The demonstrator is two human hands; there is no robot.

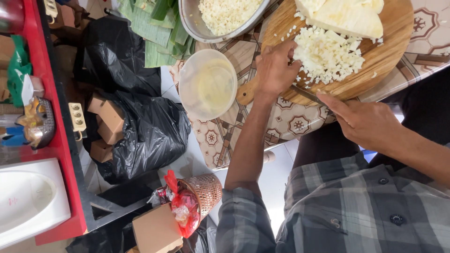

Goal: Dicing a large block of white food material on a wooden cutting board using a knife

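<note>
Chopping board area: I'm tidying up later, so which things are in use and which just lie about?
In use: left hand, right hand, knife, chopped white pieces, round wooden board.
Lying about: plastic bowl, black bags, woven basket.

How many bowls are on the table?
2. A metal bowl of chopped white bits sits at the top edge, partly cut off. A clear plastic bowl sits below it, beside the round wooden cutting board, near the left hand. More may lie out of view.
</note>
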